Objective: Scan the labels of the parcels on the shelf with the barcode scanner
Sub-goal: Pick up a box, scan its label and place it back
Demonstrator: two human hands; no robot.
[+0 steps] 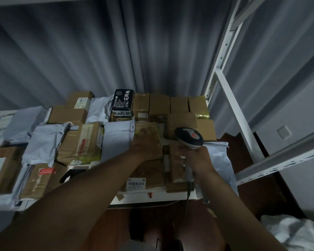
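A white shelf point(152, 196) is packed with brown cardboard parcels and grey-white mailer bags. My right hand point(196, 158) grips the handle of a barcode scanner point(189, 137), whose dark head with a red mark points at the boxes on the right. My left hand point(145, 142) lies on top of a brown parcel point(152, 127) in the middle of the shelf, fingers spread over it; the view is blurred there. A box at the front edge shows a white barcode label point(136, 183). A black box with white characters point(122, 100) stands at the back.
White metal shelf uprights point(223, 51) and a crossbeam point(279, 160) stand to the right. A grey corrugated wall point(98, 60) is behind the shelf. The scanner's cable point(188, 200) hangs below the shelf edge. Dark reddish floor lies below, white fabric point(294, 232) at bottom right.
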